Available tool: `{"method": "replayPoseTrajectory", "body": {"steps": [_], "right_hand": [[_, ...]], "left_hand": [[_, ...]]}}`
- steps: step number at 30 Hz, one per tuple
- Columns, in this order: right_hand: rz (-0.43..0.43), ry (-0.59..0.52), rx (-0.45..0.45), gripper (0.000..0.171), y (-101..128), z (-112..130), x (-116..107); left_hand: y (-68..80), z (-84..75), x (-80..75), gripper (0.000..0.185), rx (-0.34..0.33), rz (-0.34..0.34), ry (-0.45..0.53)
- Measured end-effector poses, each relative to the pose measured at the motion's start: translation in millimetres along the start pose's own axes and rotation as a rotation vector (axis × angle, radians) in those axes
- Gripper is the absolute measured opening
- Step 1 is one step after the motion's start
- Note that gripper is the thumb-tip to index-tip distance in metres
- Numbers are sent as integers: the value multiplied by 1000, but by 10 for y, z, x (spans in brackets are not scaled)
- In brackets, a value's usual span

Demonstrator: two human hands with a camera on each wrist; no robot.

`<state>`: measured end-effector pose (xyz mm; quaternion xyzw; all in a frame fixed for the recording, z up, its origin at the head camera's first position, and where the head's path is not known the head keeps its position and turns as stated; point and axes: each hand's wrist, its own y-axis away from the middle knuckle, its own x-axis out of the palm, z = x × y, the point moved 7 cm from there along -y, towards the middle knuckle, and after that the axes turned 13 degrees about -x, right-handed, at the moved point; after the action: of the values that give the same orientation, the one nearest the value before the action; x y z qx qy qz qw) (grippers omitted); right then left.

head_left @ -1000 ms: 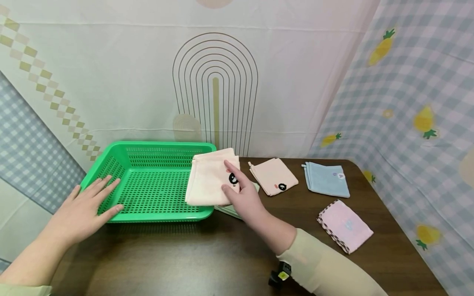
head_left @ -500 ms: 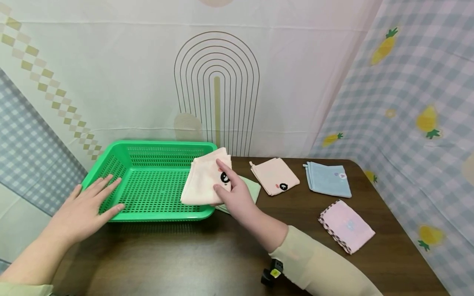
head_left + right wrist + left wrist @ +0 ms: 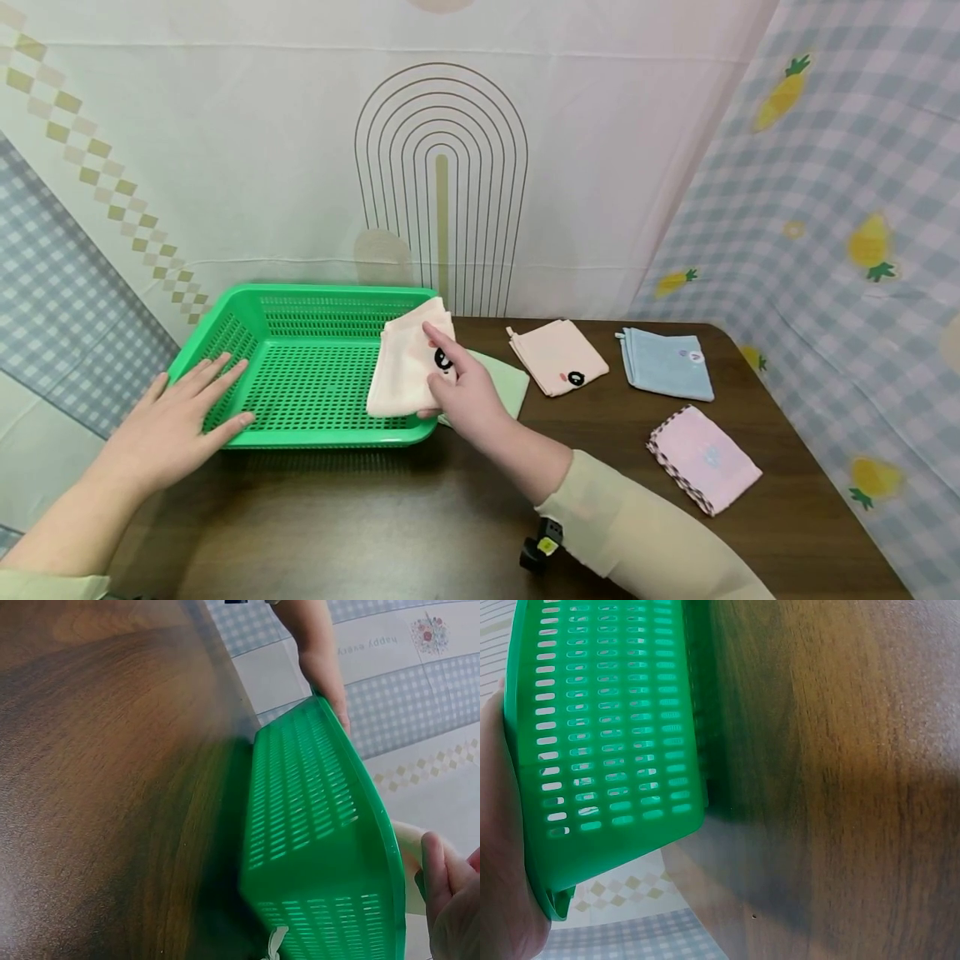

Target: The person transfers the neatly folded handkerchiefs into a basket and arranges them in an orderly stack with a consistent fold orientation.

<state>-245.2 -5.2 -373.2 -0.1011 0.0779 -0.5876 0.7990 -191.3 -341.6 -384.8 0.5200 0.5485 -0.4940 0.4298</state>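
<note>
At the lower right of the frame a pink cloth (image 3: 703,457) lies on the tabletop (image 3: 420,517), with a blue cloth (image 3: 666,363), a peach cloth (image 3: 558,357) and a green cloth (image 3: 501,385) farther back. At centre the right hand (image 3: 463,393) pinches a peach towel (image 3: 401,367) with a black mark over the basket (image 3: 300,383)'s right rim, its grip closed on the towel's right side. At left the left hand (image 3: 174,425) rests flat, fingers straight, on the basket's near-left rim; "happy" reads upside down on the backdrop in the right wrist view.

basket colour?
Green, with slotted holes all over; the basket shows best in the head view.
</note>
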Motion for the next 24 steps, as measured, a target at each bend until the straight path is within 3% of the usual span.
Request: {"method": "replayPoseTrajectory", "body": {"steps": [14,24], "right_hand": [[55,149,-25,66,-65,34,100],[83,187,-1,65,-123,34,191]], "left_hand": [[1,-1,0,82,3,-6,0],[3,3,-3,83,2,-5,10]]}}
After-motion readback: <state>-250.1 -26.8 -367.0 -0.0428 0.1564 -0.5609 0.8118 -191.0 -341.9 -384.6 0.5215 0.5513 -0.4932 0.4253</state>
